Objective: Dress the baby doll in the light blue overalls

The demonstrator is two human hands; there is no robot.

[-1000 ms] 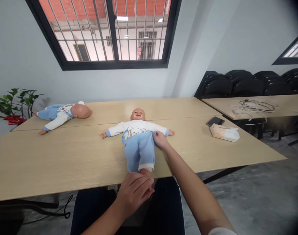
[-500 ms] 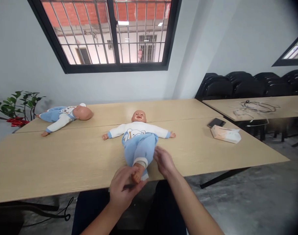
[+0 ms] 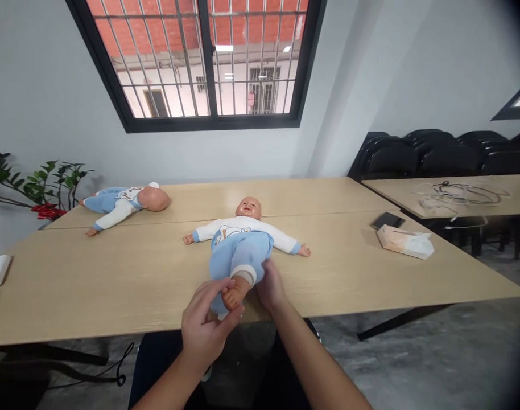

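A: What is the left hand (image 3: 204,322) doing?

B: It is clamped on the bare, tan plastic foot (image 3: 234,295) of a doll, thumb on one side and fingers on the other.

A: And the right hand (image 3: 272,290)?

B: It is at the other side of the soft, light blue cloth trousers (image 3: 249,250). Its fingertips are tucked out of sight, so I can't tell if they are pinching.

A: Where is the doll?

B: The bald plastic doll in a white top with a bear on it (image 3: 236,228) lies on its back on the pale wooden bench (image 3: 115,285). Its feet point at the person, near the front edge.

A: Which step is this?

B: I'd say handling one trouser leg while the foot is kept steady.

A: What does the next move call for?

B: A gentle hold on the foot, I think, and a good grip on the cloth.

A: What's farther out?

B: A second doll in white and blue (image 3: 119,205) lies to the left. A flat black phone (image 3: 387,220) and a pale tissue pack (image 3: 405,241) sit to the right.
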